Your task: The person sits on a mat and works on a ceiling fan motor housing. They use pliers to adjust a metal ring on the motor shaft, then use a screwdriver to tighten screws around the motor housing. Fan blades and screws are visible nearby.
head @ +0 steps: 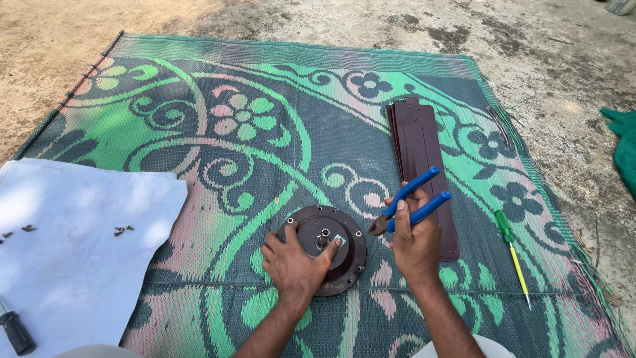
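Left hand [293, 264] rests on the round dark fan motor housing [329, 247], fingers spread over its near-left rim, fingertips close to the central shaft, not closed around anything; the housing lies flat on the green patterned mat [278, 132], near its front edge. Right hand [415, 244] is clamped on blue-handled pliers [409, 202], jaws pointing down-left, just beside the housing's right rim. Stacked maroon fan blades [424, 159] lie behind the right hand; a green-handled screwdriver [512, 255] lies to their right. White sheet [79, 245] at left carries small screws [123, 230]; a black tool handle [16, 331] rests at its near corner.
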